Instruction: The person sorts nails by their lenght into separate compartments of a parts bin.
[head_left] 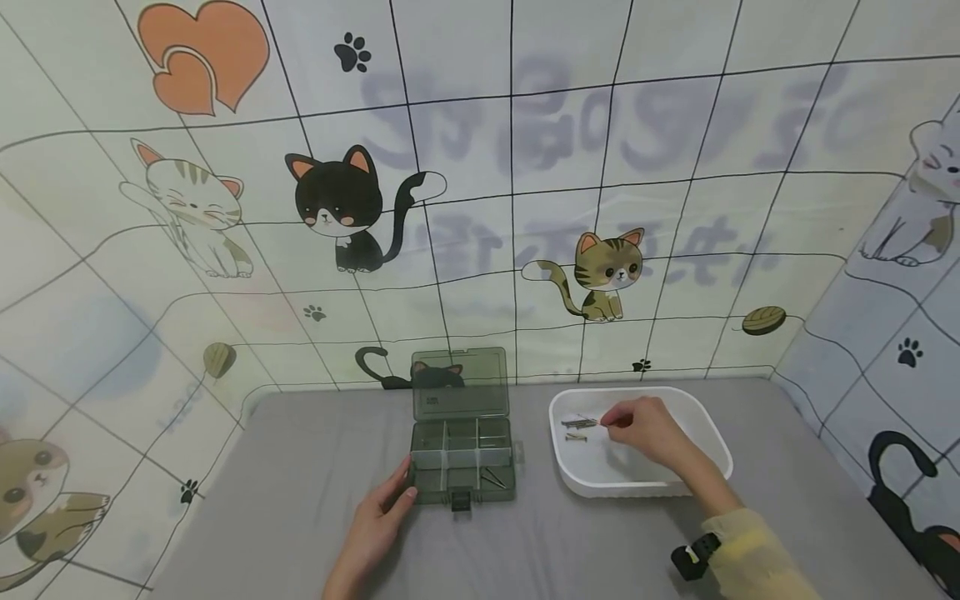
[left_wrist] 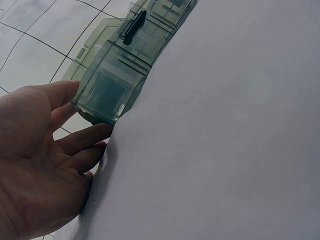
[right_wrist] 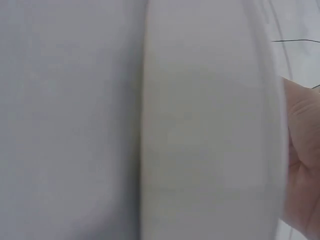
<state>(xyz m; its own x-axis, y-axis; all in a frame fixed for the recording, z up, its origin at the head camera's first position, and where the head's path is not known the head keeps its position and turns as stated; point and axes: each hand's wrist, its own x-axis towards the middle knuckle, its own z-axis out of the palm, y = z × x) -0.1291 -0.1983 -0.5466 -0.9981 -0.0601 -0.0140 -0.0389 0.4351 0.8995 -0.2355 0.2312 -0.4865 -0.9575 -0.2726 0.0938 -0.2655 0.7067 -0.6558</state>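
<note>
A green see-through compartment box stands with its lid raised at the back. My left hand grips its left front corner, the thumb at the front and the other fingers along the side. In the left wrist view the fingertips press against the corner of the box. A few thin screws lie in its front right compartment. My right hand reaches into a white tray, thumb and fingertips pinched at the end of several small screws. The tray wall hides those fingertips in the right wrist view.
A black latch sticks out at the front of the box. The grey cloth-covered table meets a cat-patterned curtain at the back and sides. A dark wrist camera sits by the right sleeve.
</note>
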